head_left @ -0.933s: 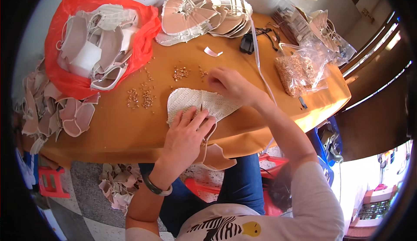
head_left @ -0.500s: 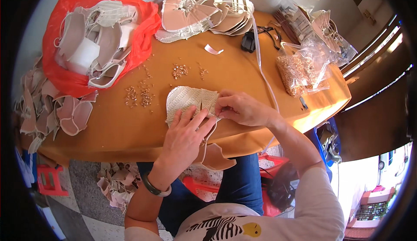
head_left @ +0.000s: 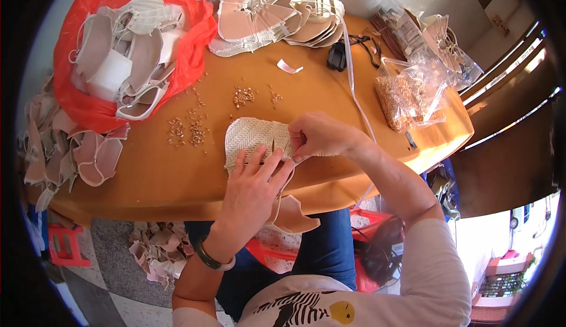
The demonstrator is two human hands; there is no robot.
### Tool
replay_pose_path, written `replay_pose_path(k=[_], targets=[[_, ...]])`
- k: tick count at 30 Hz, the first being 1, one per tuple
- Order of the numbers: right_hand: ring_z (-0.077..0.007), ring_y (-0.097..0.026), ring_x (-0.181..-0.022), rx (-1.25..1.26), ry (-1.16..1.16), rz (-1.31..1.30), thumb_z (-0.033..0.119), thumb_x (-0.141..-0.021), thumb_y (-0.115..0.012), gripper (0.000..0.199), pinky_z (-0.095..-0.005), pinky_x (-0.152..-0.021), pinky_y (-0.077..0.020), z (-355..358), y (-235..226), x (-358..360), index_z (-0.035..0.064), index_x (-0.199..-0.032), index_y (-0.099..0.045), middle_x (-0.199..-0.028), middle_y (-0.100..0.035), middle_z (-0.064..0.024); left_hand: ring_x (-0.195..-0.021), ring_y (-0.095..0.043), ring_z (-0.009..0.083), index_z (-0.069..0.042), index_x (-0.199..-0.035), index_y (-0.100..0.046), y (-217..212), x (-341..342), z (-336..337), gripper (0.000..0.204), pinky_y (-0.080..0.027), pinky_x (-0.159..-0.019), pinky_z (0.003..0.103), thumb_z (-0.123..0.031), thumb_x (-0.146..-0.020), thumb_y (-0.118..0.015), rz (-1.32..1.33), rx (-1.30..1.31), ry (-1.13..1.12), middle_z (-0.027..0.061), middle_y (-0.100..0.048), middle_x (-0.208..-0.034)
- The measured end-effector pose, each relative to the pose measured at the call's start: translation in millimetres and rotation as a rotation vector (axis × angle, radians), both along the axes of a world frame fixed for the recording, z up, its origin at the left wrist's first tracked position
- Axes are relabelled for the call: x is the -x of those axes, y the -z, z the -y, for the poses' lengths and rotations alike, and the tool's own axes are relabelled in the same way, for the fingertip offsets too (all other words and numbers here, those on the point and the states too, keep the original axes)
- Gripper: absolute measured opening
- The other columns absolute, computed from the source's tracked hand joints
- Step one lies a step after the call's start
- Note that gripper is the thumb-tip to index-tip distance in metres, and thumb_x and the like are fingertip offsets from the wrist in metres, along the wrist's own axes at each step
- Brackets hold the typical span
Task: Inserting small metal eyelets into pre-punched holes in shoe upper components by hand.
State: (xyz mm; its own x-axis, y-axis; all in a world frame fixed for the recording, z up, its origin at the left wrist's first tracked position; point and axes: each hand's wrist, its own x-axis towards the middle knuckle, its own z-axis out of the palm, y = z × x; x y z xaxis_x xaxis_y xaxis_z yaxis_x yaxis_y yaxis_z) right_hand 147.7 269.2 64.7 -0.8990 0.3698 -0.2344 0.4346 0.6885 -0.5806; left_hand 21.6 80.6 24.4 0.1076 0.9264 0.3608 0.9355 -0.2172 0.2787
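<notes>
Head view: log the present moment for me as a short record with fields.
Left hand: fingers spread over the cream woven piece
Right hand: fingers curled at that piece's right edge; anything pinched is too small to tell
Surface: orange tablecloth
Beyond the piece: loose clusters of small shiny bits
Far left: red bag holding beige and white pieces
Right: clear bag of small bits

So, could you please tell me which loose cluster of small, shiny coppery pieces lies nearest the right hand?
The sparse, rightmost cluster of small coppery pieces, nearest the right hand; the other loose clusters lie farther left.
</notes>
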Motion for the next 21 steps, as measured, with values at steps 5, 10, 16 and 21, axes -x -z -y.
replay_pose_path(k=[5,10,16,21], targets=[[-0.0159,-0.063,-0.064,0.059,-0.093,0.046,0.014,-0.07,-0.08,0.017,-0.0311,-0.057,-0.0484,-9,-3,4,0.0026,-0.076,-0.069,-0.069,-0.067,-0.0064,-0.119,-0.049,0.0315,-0.007,-0.124,-0.059,-9,-23,-1,0.045,-0.035,-0.106,0.052,-0.005,-0.079,-0.061,0.002,0.024,-0.111,0.0124,-0.054,-0.121],[-0.0135,-0.064,-0.069,0.173,0.169,-0.134,0.013,-0.076,-0.076,0.015,-0.0295,-0.062,-0.0504,-30,7,10,0.0004,-0.082,-0.07,-0.075,-0.069,-0.0065,-0.121,-0.048,0.0335,-0.001,-0.125,-0.057,1,-45,0,0.049,-0.034,-0.108,0.05,-0.013,-0.078,-0.063,0.02,0.03,-0.232,0.0172,-0.052,-0.123],[-0.0251,-0.07,-0.073,-0.108,0.091,-0.504,0.008,-0.078,-0.069,0.015,-0.0328,-0.071,-0.0548,-37,29,32,0.0006,-0.091,-0.073,-0.08,-0.072,-0.014,-0.129,-0.044,0.0375,-0.002,-0.134,-0.051,13,-48,4,0.054,-0.032,-0.111,0.05,-0.02,-0.085,-0.064,-0.001,0.018,-0.256,0.0216,-0.048,-0.135],[-0.0273,-0.069,-0.074,-0.163,0.142,-0.386,0.008,-0.077,-0.07,0.016,-0.0351,-0.072,-0.0546,-51,36,44,0.0018,-0.091,-0.073,-0.082,-0.072,-0.0146,-0.135,-0.04,0.0389,-0.004,-0.137,-0.05,11,-41,9,0.059,-0.029,-0.113,0.05,-0.025,-0.084,-0.067,0.056,0.048,-0.173,0.0236,-0.045,-0.141]])
